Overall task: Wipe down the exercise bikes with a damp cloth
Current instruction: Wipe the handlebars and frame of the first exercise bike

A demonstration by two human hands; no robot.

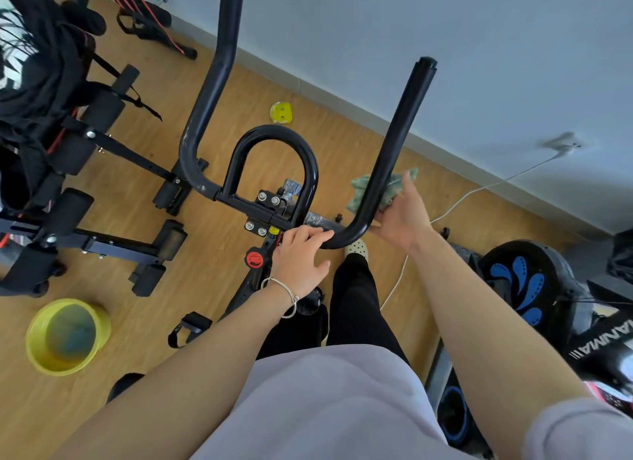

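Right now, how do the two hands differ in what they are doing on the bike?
The left hand is bare and grips the handlebar at its lower bend, while the right hand holds a green cloth against the right upright. The left hand sits nearer the middle, and the right hand is further out. The left wrist wears a bracelet, and the right wrist shows none. Both hands are on the same black handlebar.

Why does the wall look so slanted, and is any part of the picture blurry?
Head view: the wide-angle lens and tilted head slant the wall and stretch the handlebar; light is soft, without harsh shadows; the yellow basin and wall socket look smeared.
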